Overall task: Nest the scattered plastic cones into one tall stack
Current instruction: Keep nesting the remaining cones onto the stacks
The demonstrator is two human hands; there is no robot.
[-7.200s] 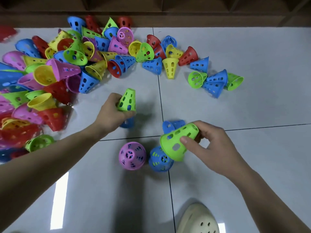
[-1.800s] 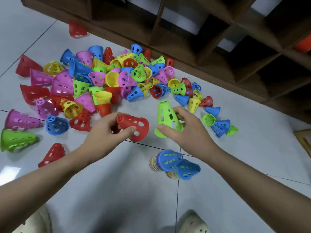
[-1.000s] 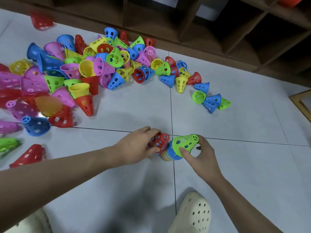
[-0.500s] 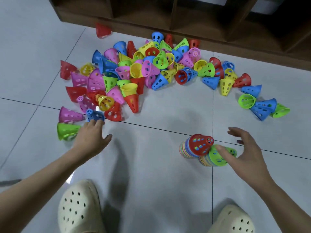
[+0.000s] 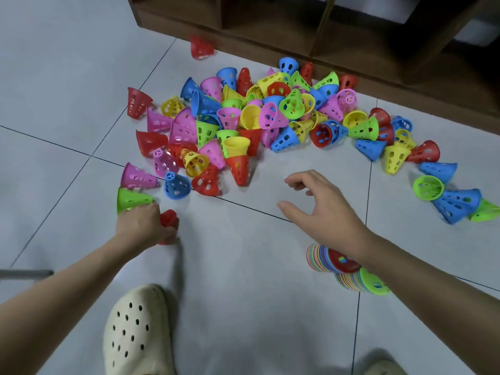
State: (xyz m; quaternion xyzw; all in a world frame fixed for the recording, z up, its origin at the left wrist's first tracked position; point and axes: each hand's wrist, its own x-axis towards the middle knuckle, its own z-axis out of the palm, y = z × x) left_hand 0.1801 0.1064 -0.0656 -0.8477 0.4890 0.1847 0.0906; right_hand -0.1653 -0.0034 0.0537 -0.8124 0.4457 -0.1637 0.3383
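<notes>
The left hand (image 5: 140, 226) is curled around a red cone (image 5: 169, 221) lying on the floor (image 5: 243, 293), to the left of the stacks and just this side of a green cone (image 5: 131, 199) that its knuckles nearly touch. From here the likeliest slip is a sideways drag — lifting the red one could knock the green cone or the blue cone (image 5: 176, 186) further from the stacks.

Further left-to-centre, the loose pile (image 5: 257, 123) spreads well beyond the stacks, up against the wooden shelf unit (image 5: 324, 36). The right hand (image 5: 322, 201) hovers between pile and stacks, fingers apart and holding nothing, seemingly reaching for another cone.

Its forearm passes directly over the stacks, and that is the real hazard. There are two nested columns rather than one: a red-topped stack (image 5: 328, 259) and, touching it on the right, a green-topped stack (image 5: 364, 284). Both look tall and lean toward the camera — a brush of the wrist on the way back could topple them. They must be merged eventually, and lifting one could let its lower cones slide out.
</notes>
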